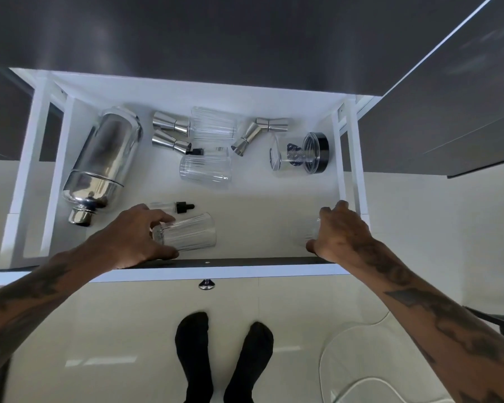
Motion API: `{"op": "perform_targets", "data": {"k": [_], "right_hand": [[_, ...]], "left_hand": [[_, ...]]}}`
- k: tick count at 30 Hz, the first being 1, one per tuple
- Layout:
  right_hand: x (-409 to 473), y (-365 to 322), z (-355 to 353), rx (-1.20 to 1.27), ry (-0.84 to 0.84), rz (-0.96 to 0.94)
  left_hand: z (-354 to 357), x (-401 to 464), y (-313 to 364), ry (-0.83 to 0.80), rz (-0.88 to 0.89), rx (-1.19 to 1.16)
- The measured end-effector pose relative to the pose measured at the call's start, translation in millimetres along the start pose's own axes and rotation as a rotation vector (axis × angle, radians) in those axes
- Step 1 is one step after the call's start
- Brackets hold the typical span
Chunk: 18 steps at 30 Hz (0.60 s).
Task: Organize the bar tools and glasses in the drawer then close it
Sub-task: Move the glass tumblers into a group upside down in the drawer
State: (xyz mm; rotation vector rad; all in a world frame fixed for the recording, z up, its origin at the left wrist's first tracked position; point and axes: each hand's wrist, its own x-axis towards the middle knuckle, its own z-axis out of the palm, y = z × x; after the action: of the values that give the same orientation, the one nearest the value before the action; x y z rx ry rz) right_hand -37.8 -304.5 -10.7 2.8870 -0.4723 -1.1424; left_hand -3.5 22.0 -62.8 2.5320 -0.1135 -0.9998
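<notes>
Gripping ribbed glass [186, 232] lying on side near drawer [245, 199] front, left hand [131, 237] fingers closed around base. Right hand [339, 232] wrapped second glass [310, 232] at right corner. Best stand both upright, beside other glasses, gently.

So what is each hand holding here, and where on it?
Left hand grips the clear ribbed glass, lying on its side, at its base end. Right hand covers another clear glass; hold unclear.

Mirror-polished metal shaker [102, 164], clear ribbed glasses [205, 168], matt white drawer [274, 205]
</notes>
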Motion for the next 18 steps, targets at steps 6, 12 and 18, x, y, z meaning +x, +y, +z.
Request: {"op": "perform_targets", "data": {"k": [6,12,18], "right_hand": [[6.1,3.6,8.8,0.023,-0.053,0.021],[2.7,19.6,14.6,0.206,-0.042,-0.116],[9.7,25.2,19.6,0.290,-0.065,-0.123]], "left_hand": [[-1.1,-8.6,34.0,0.067,0.124,-0.073],[19.3,1.6,117.5,0.020,0.316,0.035],[48.4,8.9,173.5,-0.003,0.420,0.229]]}}
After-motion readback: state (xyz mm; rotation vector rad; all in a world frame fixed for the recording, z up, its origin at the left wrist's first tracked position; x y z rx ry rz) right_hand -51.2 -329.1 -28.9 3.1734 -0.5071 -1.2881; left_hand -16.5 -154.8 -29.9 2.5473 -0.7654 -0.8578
